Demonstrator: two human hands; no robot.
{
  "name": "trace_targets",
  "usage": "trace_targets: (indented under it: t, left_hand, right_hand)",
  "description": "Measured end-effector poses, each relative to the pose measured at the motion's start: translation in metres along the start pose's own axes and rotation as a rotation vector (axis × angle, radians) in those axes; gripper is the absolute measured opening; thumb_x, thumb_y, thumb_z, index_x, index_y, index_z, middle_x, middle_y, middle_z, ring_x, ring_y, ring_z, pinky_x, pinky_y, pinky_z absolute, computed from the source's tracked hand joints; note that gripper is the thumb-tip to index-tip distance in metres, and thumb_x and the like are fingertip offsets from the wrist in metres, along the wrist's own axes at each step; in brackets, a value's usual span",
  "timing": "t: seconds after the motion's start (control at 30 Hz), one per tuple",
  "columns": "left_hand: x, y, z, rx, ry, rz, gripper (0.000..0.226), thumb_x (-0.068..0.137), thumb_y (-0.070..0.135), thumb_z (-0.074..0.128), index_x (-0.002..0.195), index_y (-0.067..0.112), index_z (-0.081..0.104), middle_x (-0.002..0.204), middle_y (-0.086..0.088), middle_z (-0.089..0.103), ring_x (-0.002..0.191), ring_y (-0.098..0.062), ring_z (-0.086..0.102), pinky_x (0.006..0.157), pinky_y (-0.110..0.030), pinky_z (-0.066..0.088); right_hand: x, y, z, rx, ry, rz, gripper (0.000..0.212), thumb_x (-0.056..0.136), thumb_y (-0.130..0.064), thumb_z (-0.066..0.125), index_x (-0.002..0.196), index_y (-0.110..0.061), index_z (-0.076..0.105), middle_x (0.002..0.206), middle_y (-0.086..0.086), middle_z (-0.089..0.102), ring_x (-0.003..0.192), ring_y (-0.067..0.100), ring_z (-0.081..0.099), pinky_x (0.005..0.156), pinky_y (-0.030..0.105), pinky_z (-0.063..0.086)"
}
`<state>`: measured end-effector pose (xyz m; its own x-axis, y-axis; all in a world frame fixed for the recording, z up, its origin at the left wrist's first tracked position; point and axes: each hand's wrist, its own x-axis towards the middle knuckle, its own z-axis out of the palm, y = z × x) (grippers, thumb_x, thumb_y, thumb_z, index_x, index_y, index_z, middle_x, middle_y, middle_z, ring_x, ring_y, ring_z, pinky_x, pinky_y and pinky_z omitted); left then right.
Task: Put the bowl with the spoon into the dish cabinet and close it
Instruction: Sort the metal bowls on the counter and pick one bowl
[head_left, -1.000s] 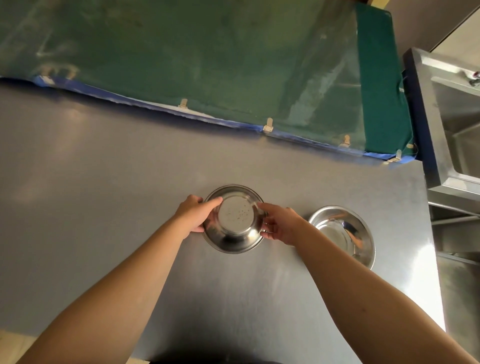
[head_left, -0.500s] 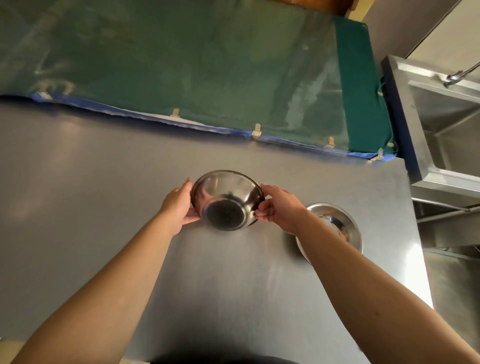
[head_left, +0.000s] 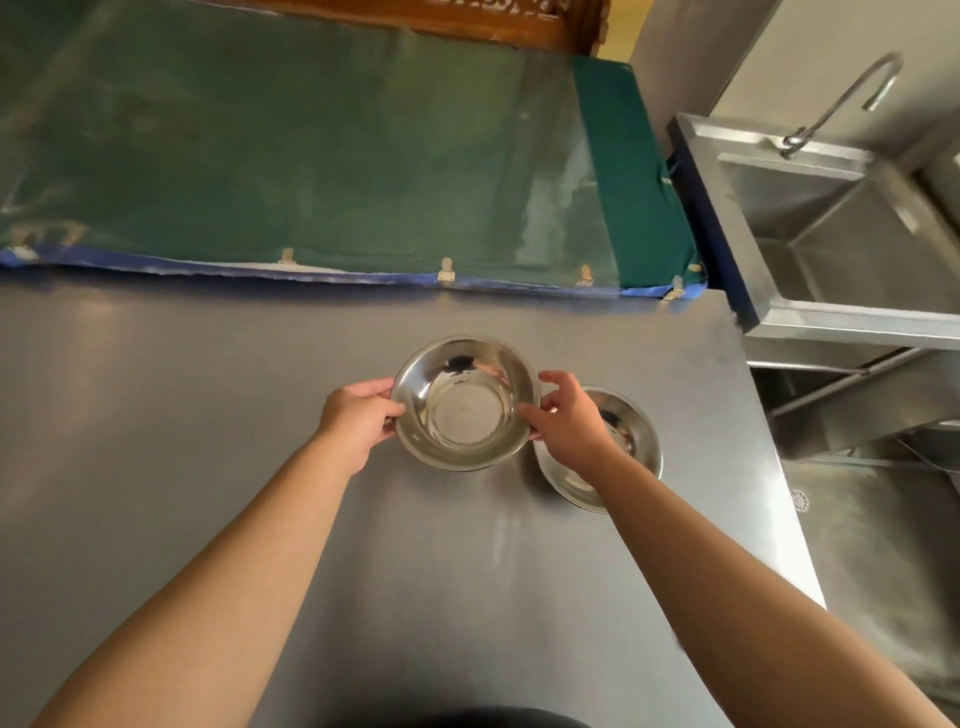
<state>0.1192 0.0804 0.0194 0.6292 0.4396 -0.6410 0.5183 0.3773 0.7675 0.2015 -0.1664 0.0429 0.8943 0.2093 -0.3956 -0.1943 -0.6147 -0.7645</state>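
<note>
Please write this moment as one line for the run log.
left hand: holds bowl rim | right hand: holds opposite rim | bowl: opening up, no spoon visible | second bowl: on table

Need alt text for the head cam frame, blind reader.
Two bare hands, left hand and right hand, hold an empty steel bowl upright by its rim above a steel counter. A second bowl sits right; sink beyond.

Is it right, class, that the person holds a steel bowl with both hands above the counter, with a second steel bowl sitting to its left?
Not quite. The head view shows the second bowl on the held bowl's right, partly behind the right hand. The left hand grips the other side, above the counter.
</note>
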Motion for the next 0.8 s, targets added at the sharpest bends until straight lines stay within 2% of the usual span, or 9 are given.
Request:
trace_targets:
  t: [0.1, 0.2, 0.27, 0.33, 0.43, 0.57, 0.67, 0.8]
  left_hand:
    - [-0.008, -0.004, 0.034, 0.051, -0.036, 0.02, 0.042, 0.082, -0.013, 0.065, 0.12, 0.006, 0.068, 0.098, -0.008, 0.075, 0.083, -0.026, 0.074, 0.08, -0.04, 0.061]
    - [-0.015, -0.009, 0.068, 0.072, -0.08, 0.018, 0.04, 0.083, -0.009, 0.067, 0.12, 0.006, 0.069, 0.097, -0.007, 0.074, 0.078, -0.024, 0.072, 0.081, -0.042, 0.061]
    - [-0.019, -0.014, 0.088, 0.093, -0.112, 0.006, 0.039, 0.084, -0.005, 0.069, 0.121, 0.008, 0.068, 0.101, -0.005, 0.072, 0.08, -0.022, 0.072, 0.077, -0.038, 0.061]
    - [-0.022, -0.017, 0.106, 0.123, -0.132, -0.001, 0.04, 0.084, -0.001, 0.07, 0.122, 0.011, 0.067, 0.102, 0.0, 0.071, 0.083, -0.019, 0.072, 0.07, -0.033, 0.06]
    - [-0.027, -0.023, 0.126, 0.16, -0.152, -0.014, 0.04, 0.084, 0.002, 0.071, 0.122, 0.013, 0.067, 0.098, 0.006, 0.069, 0.086, -0.017, 0.071, 0.065, -0.029, 0.057]
    - [-0.03, -0.03, 0.146, 0.213, -0.173, -0.016, 0.041, 0.084, 0.003, 0.071, 0.123, 0.014, 0.066, 0.105, 0.003, 0.068, 0.097, -0.019, 0.068, 0.068, -0.031, 0.056]
    - [-0.03, -0.033, 0.157, 0.25, -0.178, -0.012, 0.042, 0.084, 0.003, 0.071, 0.124, 0.014, 0.066, 0.108, 0.001, 0.068, 0.097, -0.017, 0.066, 0.07, -0.032, 0.055]
    - [-0.029, -0.038, 0.166, 0.283, -0.179, -0.013, 0.042, 0.084, 0.002, 0.07, 0.125, 0.014, 0.066, 0.114, -0.004, 0.066, 0.095, -0.017, 0.065, 0.068, -0.029, 0.054]
  right_hand:
    - [-0.007, 0.025, -0.027, -0.006, 0.058, 0.012, 0.047, 0.087, -0.025, 0.076, 0.128, -0.021, 0.055, 0.077, -0.002, 0.065, 0.057, 0.008, 0.07, 0.078, 0.041, 0.061]
    - [-0.011, 0.047, -0.052, 0.041, 0.115, 0.042, 0.042, 0.086, -0.02, 0.075, 0.125, -0.018, 0.06, 0.078, -0.001, 0.066, 0.055, 0.008, 0.068, 0.074, 0.044, 0.063]
    - [-0.015, 0.06, -0.068, 0.061, 0.135, 0.074, 0.041, 0.085, -0.021, 0.074, 0.125, -0.022, 0.062, 0.075, 0.0, 0.069, 0.054, 0.011, 0.068, 0.075, 0.045, 0.063]
    - [-0.02, 0.072, -0.081, 0.081, 0.132, 0.115, 0.042, 0.085, -0.023, 0.073, 0.125, -0.026, 0.062, 0.071, 0.003, 0.071, 0.057, 0.016, 0.069, 0.077, 0.047, 0.062]
    - [-0.024, 0.087, -0.097, 0.106, 0.128, 0.166, 0.046, 0.087, -0.024, 0.072, 0.13, -0.025, 0.06, 0.083, 0.01, 0.075, 0.071, 0.026, 0.074, 0.082, 0.048, 0.061]
    - [-0.022, 0.102, -0.109, 0.12, 0.124, 0.208, 0.048, 0.088, -0.022, 0.07, 0.135, -0.022, 0.058, 0.091, 0.015, 0.076, 0.081, 0.03, 0.074, 0.085, 0.049, 0.06]
    - [-0.019, 0.112, -0.115, 0.157, 0.112, 0.243, 0.048, 0.089, -0.016, 0.069, 0.135, -0.018, 0.058, 0.093, 0.019, 0.075, 0.083, 0.035, 0.074, 0.079, 0.047, 0.063]
    - [-0.016, 0.121, -0.118, 0.176, 0.095, 0.275, 0.048, 0.09, -0.014, 0.068, 0.136, -0.018, 0.058, 0.092, 0.017, 0.075, 0.079, 0.032, 0.075, 0.066, 0.036, 0.064]
